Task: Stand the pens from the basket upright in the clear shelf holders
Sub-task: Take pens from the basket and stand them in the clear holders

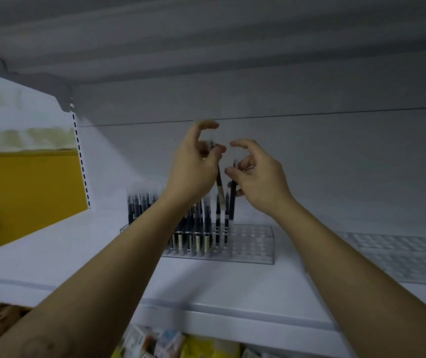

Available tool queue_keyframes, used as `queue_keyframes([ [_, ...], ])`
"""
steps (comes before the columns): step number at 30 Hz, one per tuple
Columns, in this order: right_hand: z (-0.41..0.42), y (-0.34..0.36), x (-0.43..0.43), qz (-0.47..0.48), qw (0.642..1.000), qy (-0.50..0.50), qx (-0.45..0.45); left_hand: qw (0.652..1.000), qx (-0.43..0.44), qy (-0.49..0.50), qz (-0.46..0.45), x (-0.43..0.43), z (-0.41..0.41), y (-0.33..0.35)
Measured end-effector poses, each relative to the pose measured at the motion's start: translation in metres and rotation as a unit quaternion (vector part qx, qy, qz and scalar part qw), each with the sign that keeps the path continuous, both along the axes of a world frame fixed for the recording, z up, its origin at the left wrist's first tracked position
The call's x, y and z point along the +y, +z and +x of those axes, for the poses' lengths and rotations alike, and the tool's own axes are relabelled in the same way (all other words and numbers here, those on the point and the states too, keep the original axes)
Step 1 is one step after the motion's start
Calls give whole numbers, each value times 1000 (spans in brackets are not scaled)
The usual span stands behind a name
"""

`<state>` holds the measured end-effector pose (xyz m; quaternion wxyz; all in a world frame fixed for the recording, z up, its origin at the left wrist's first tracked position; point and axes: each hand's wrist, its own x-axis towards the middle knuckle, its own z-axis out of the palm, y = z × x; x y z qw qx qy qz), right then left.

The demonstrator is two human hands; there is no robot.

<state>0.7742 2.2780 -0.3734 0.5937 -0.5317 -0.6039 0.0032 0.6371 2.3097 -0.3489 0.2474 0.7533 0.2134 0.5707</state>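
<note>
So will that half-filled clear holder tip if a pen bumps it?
Probably not: the clear holder sits low and wide. Its pens crowd the left end, so it likely weighs unevenly and could pivot. On the smooth white shelf it may slide instead.

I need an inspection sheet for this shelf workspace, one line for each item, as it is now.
Surface: white shelf.
Job's things: clear holder, left part filled with upright pens, right holes free; second holder at right, no pens seen; basket not in view.
Clutter: nothing seen.
Hands: left hand pinches one pen; right hand holds another pen.
Cables: nothing seen.
Surroundings: yellow panel at left; boxes on the lower shelf.
</note>
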Motion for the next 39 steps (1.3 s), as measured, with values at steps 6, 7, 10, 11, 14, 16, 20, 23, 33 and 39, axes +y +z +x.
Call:
queue_keyframes([
  [6,-3,-23,13,41,999,-19,0,995,64,55,54,15,3,-10],
  [7,-3,-25,14,48,999,-23,-2,993,75,66,62,17,3,-13],
  [10,-2,-27,14,61,998,-32,-10,991,91,80,64,22,2,-21],
  [11,-2,-26,13,63,997,-33,-13,991,90,80,62,24,2,-23],
  [14,0,-26,10,64,997,-42,-21,988,83,104,77,28,1,-28],
  [16,1,-29,8,55,997,-41,-28,985,77,127,90,30,-1,-29],
  [20,-2,-37,10,28,997,-35,-56,983,58,145,99,28,-1,-33],
  [23,-1,-44,11,21,995,-45,-89,984,52,145,94,24,0,-36],
  [33,1,-51,10,18,988,-65,-135,981,66,154,99,26,-5,-29],
  [39,2,-56,7,13,990,-64,-127,981,83,145,96,26,-7,-23],
])
